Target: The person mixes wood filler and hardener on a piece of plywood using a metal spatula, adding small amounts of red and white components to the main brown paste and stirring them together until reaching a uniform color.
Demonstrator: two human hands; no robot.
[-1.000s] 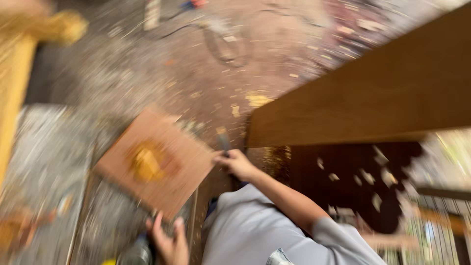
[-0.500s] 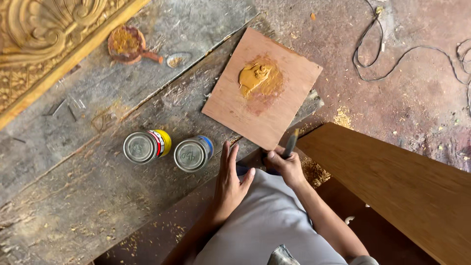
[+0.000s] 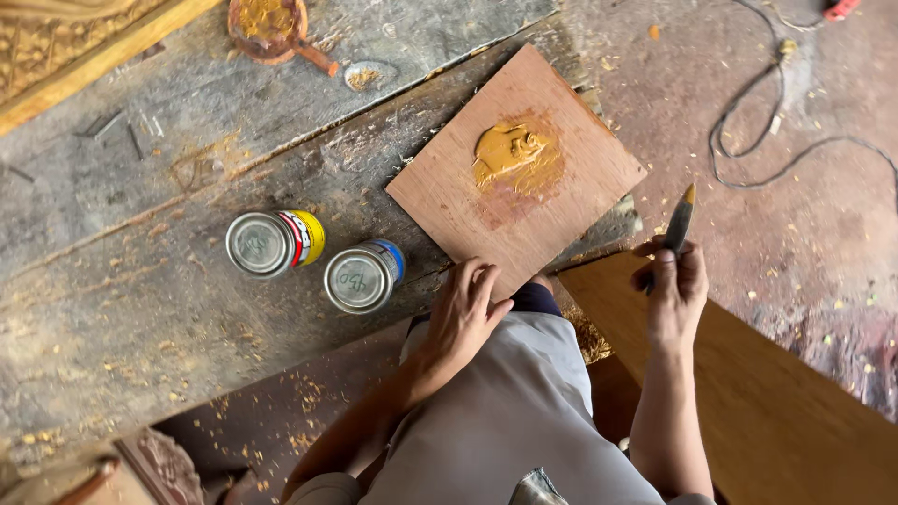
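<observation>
Above the plank [image 3: 795, 402], right hand [image 3: 675, 290] fingers clamped on putty knife [image 3: 679, 224]; left hand [image 3: 465, 313] fingers apart on board [image 3: 514, 168].

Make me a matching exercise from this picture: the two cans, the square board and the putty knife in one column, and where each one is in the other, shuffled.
1. yellow-banded can
2. blue-banded can
3. square plywood board
4. putty knife

a. in the right hand, over the floor
b. under the left hand fingertips
c. leftmost on the bench
d. between the other can and the board

Pairs: 1-c, 2-d, 3-b, 4-a
</observation>
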